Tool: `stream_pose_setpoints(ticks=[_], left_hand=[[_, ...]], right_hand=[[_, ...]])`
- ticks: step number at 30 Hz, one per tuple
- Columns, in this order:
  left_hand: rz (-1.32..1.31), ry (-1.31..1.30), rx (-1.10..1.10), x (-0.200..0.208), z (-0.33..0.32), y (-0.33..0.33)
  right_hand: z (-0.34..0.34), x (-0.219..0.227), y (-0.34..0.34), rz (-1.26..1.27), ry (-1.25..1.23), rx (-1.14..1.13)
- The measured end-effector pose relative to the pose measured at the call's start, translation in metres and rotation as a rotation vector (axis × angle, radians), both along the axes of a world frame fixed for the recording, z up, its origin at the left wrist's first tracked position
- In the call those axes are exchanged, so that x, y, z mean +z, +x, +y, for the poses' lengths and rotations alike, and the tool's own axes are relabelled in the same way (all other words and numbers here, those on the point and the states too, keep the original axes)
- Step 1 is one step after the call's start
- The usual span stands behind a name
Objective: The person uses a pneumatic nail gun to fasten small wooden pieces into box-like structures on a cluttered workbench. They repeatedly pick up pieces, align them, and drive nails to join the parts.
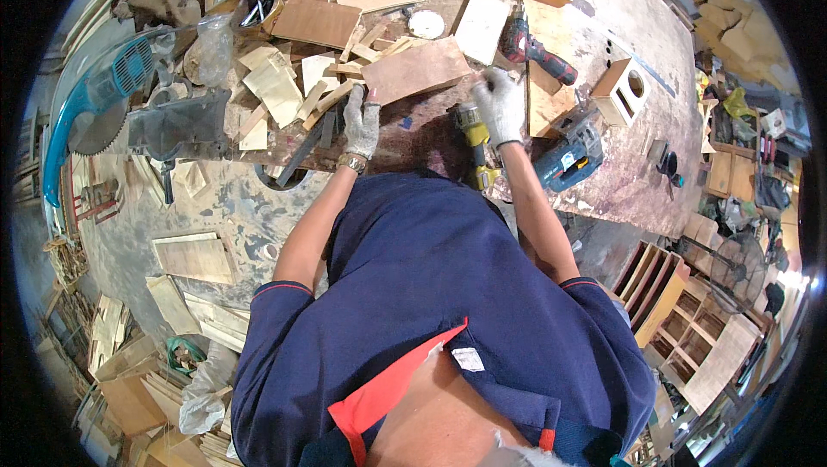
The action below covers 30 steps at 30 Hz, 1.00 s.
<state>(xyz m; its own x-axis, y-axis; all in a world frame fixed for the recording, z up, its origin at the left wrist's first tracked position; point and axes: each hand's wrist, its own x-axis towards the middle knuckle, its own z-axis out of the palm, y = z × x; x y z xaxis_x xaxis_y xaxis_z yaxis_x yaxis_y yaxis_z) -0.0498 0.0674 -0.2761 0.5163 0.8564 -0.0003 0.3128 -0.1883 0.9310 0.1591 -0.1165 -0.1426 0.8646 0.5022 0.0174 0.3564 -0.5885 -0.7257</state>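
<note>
A flat reddish-brown wooden board (418, 71) lies tilted at the near edge of the wood pile, between my two gloved hands. My left hand (360, 127), in a white knit glove with a bare thumb tip, is closed on the board's left end. Just past the right end, my right hand (500, 105) has its gloved fingers curled together; what they hold, if anything, is hidden. Under that wrist lies a yellow-green cordless drill (476, 141). A blue jigsaw (570, 157) rests to its right, and a red-and-black drill (536, 46) lies farther back.
Loose wood offcuts (276, 84) cover the bench's left side. A blue circular-blade saw (95, 105) stands far left. At right sit a wooden box with a round hole (620, 90) and a long metal ruler (642, 65). Wooden frames (698, 329) stand at lower right.
</note>
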Motion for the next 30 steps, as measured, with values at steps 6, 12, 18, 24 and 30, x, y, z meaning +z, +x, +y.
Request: stream_pose_setpoints(ticks=[6,12,18,24,30], left_hand=[[0.045,0.084,-0.13,0.007,0.006,-0.008],[-0.035,0.197,-0.149,0.027,0.013,-0.008],[0.041,0.553,-0.334,0.059,0.024,-0.011],[0.164,0.346,-0.281,0.062,0.03,-0.001],[0.15,0.226,-0.237,0.055,0.028,-0.001]], right_hand=[[-0.003,-0.028,0.052,0.419,-0.039,0.15],[0.018,-0.05,0.04,0.49,0.17,0.223],[0.017,-0.043,0.032,0.562,0.209,0.165],[0.022,-0.05,0.03,0.588,0.385,0.166],[0.021,-0.055,0.035,0.637,0.363,0.149]])
